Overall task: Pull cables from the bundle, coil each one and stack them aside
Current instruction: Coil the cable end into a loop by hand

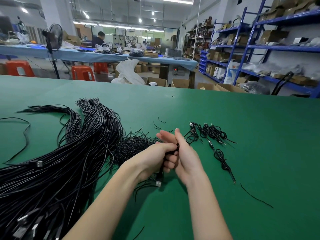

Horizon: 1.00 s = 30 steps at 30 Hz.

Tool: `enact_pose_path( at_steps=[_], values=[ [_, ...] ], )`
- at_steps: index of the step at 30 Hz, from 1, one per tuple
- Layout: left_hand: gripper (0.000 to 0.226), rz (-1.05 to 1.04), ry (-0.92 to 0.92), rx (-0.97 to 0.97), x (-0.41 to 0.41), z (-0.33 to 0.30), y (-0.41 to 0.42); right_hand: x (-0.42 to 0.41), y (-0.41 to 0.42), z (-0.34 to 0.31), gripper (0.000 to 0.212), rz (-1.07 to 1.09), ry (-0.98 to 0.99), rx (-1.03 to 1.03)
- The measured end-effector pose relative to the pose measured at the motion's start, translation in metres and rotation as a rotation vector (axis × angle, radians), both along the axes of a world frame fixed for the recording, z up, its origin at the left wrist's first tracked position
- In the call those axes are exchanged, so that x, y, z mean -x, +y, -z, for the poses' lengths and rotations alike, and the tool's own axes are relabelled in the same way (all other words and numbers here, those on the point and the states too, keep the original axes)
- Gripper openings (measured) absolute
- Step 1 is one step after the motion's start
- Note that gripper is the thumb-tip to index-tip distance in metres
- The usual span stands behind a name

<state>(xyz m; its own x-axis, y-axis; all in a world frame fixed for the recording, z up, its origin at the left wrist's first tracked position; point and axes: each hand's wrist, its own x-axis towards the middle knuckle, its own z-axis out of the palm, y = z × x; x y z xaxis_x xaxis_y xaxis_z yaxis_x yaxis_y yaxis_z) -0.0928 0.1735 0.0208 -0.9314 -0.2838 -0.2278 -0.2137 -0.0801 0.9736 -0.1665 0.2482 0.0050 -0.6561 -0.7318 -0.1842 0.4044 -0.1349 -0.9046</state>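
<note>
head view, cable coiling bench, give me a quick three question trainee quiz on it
1. True or false: the big bundle of long black cables lies on the person's left.
2. Where do the small coiled black cables lie: A left of the hands, B right of them, C on an orange stool?
3. What silver part hangs below the left hand?

Key: 1 true. 2 B. 3 the USB plug of the black cable that both it and the right hand grip.

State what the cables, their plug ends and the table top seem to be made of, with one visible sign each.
Cables: black plastic or rubber sheath, probably; they bend limply, slightly glossy.
Plug end: bare metal, it seems; silvery and boxy, on a black moulded collar.
Table top: matte green mat or fabric; which, I cannot tell.
</note>
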Motion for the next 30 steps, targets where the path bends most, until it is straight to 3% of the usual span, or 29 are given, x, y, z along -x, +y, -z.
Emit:
enact_pose_path(
  at_steps=[3, 8, 13, 17, 21, 30],
  values=[
    [0.036, -0.124, 0.014, -0.158, 0.0, 0.004, -0.009, 0.008, 0.004, 0.008, 0.045, -0.023, 0.137, -0.032],
    [0.034, -0.398, 0.177, -0.401, 0.0, 0.017, -0.026, 0.03, 0.02, 0.035, 0.014, 0.306, 0.766, -0.415],
    [0.035, -0.426, 0.309, -0.486, 0.001, 0.023, -0.028, 0.018, 0.006, 0.054, 0.028, 0.082, 1.211, -0.676],
    [0.035, -0.439, 0.336, -0.461, 0.002, 0.031, -0.031, 0.015, 0.0, 0.054, 0.014, 0.154, 1.198, -0.677],
    [0.035, -0.446, 0.333, -0.353, 0.004, 0.035, -0.032, 0.014, 0.002, 0.055, 0.006, 0.275, 1.178, -0.522],
    [0.035, -0.454, 0.339, -0.292, 0.002, 0.033, -0.029, 0.014, 0.007, 0.055, 0.004, 0.521, 1.124, -0.399]
  ],
)
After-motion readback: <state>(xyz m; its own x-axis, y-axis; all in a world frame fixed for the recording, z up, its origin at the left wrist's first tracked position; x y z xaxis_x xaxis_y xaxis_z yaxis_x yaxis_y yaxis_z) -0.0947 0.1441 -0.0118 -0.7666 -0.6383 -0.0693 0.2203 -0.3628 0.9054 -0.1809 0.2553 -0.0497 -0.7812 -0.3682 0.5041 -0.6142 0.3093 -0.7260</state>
